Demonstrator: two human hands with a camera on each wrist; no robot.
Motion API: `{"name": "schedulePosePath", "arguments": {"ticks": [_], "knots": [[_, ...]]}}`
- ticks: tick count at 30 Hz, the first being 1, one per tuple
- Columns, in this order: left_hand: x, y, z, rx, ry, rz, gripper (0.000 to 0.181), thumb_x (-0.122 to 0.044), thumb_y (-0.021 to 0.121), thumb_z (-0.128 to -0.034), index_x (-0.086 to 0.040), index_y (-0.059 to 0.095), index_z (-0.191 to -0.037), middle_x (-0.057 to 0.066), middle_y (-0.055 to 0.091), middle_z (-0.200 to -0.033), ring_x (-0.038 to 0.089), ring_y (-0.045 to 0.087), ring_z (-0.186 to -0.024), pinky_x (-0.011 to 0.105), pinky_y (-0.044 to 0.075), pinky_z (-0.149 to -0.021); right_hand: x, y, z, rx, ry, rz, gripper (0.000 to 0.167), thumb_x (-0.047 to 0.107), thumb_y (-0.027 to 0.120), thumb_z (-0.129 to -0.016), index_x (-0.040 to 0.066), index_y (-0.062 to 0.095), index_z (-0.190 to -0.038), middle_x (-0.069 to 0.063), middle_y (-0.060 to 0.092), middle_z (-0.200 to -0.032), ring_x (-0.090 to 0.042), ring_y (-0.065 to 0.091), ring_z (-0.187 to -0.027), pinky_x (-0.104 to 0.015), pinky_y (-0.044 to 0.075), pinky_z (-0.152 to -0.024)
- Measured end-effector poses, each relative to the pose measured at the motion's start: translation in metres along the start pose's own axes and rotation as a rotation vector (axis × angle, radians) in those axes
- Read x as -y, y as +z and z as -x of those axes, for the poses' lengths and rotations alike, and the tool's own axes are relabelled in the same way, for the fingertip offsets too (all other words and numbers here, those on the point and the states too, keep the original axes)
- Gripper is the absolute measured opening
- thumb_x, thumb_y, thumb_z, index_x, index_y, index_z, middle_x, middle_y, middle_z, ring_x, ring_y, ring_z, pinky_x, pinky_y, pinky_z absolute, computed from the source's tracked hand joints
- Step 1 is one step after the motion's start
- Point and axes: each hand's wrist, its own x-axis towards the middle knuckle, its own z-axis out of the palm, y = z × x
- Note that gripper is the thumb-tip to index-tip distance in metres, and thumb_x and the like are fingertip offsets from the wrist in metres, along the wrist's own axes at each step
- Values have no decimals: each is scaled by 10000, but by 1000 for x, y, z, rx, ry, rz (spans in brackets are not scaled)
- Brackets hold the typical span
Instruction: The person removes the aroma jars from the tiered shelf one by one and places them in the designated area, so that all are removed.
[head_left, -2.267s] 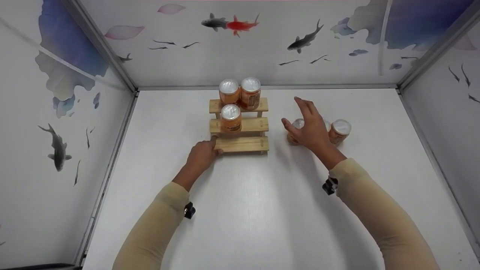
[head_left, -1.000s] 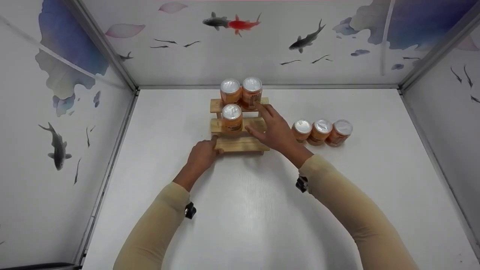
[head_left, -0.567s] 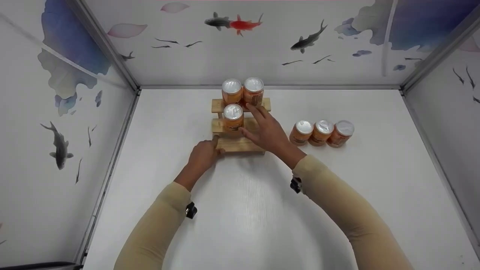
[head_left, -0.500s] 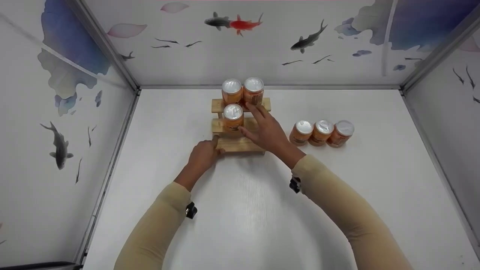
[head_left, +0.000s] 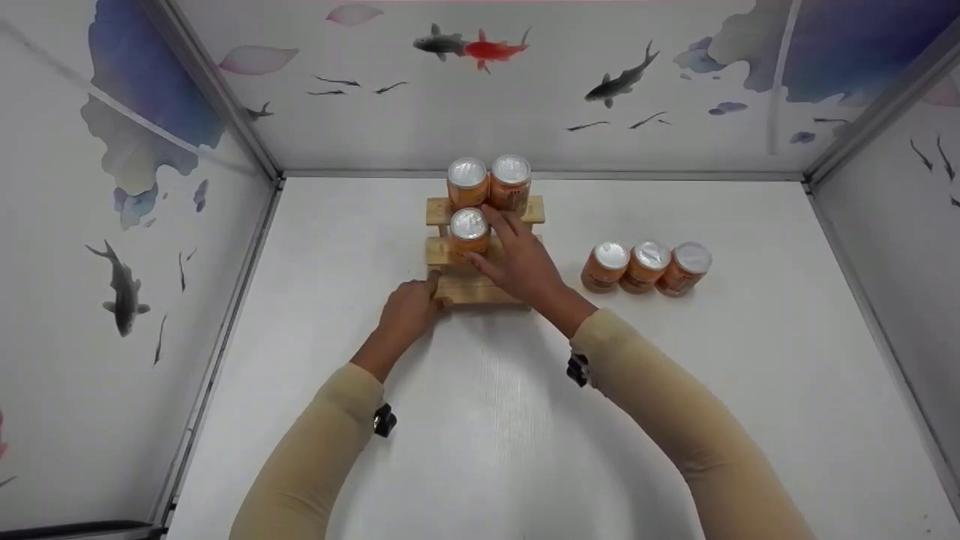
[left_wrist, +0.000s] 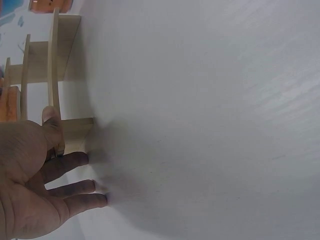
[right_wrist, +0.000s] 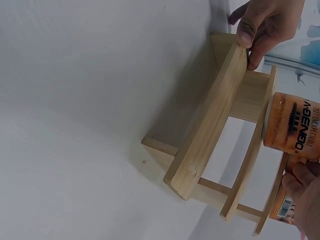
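Observation:
A three-step wooden rack point(head_left: 487, 291) stands near the back wall. My left hand point(head_left: 405, 311) pinches the left end of its lowest step; in the left wrist view the thumb of this hand point(left_wrist: 25, 175) lies on top of the board point(left_wrist: 53, 65). One orange can with a silver lid point(head_left: 469, 225) is upright on the middle step. Around its right side is my right hand point(head_left: 529, 266), thumb at the front and index finger behind. The right wrist view shows this can point(right_wrist: 292, 122) beside curled fingers point(right_wrist: 297, 177). Two more cans point(head_left: 468, 184) point(head_left: 511, 184) occupy the top step.
Right of the rack, three orange cans point(head_left: 604, 268) point(head_left: 645, 268) point(head_left: 684, 270) stand in a row on the white table point(head_left: 480, 420). Printed panels point(head_left: 360, 135) enclose the table at the back and both sides.
My right hand has moved left from above the row of cans to the can on the middle step, its thumb and index finger closing round it. The left hand keeps its hold on the rack.

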Motion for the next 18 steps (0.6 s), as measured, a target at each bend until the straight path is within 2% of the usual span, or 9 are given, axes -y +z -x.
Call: {"name": "schedulePosePath", "arguments": {"ticks": [2,3,10,18], "knots": [[0,-1,0,2,-2,3,657,-403,680,-1109,-61,517,-1646,237,766,-1343,379,737,-1246,536,588,-1007,1,2,-1,-1,6,-6,814,427,778,-1052,57,409,-1676,-223,543,-1577,-413,647,-1373,-579,564,-1114],[-10,-9,7,13,-18,4,642,-368,688,-1109,-51,519,-1642,251,758,-1352,399,732,-1250,558,582,-1012,2,2,-1,-3,9,-12,813,422,781,-1051,54,411,-1675,-221,544,-1574,-408,641,-1382,-575,563,-1118],[-9,-9,6,20,-5,-8,647,-355,690,-1106,-29,516,-1637,227,770,-1343,385,736,-1250,532,595,-1000,5,8,-4,0,28,-34,835,339,824,-1027,46,391,-1678,-215,532,-1565,-404,630,-1382,-561,552,-1140],[-9,-9,6,8,11,-11,611,-308,698,-1109,-33,530,-1628,231,792,-1235,371,750,-1147,534,598,-947,7,12,-7,-18,58,-72,827,312,839,-1016,84,389,-1670,-230,528,-1566,-427,637,-1381,-601,542,-1140]]}}
